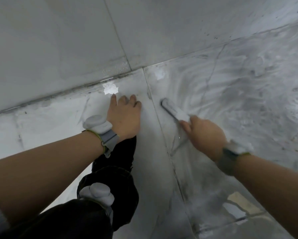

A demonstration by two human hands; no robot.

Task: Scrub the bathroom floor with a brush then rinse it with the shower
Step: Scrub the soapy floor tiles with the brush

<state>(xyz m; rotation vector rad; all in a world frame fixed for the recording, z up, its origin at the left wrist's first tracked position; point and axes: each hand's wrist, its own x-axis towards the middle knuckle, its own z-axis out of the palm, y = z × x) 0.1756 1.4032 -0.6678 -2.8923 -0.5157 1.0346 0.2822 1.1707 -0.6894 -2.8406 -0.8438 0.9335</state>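
I'm looking down at a pale marbled bathroom floor (162,161) that is meeting a grey tiled wall (58,40) along a dark, grimy joint, and the tile to my right is showing soapy, swirled streaks with darker patches. My left hand (124,116) is resting on the floor close to the wall, knuckles up and fingers bent down against the tile, holding nothing, just bracing. My right hand (205,133) is wrapping its fingers around the handle of the brush (174,109), whose white head is lying on the floor just right of the grout line running between the two tiles, pointing up towards the wall. The brush is blurring a little, so I cannot tell the bristles apart. Grey wristbands are sitting on both wrists, one on the left (101,130) and one on the right (232,156). My knee in dark trousers (110,187) is showing below the left hand, with a grey device (96,192) strapped on it.
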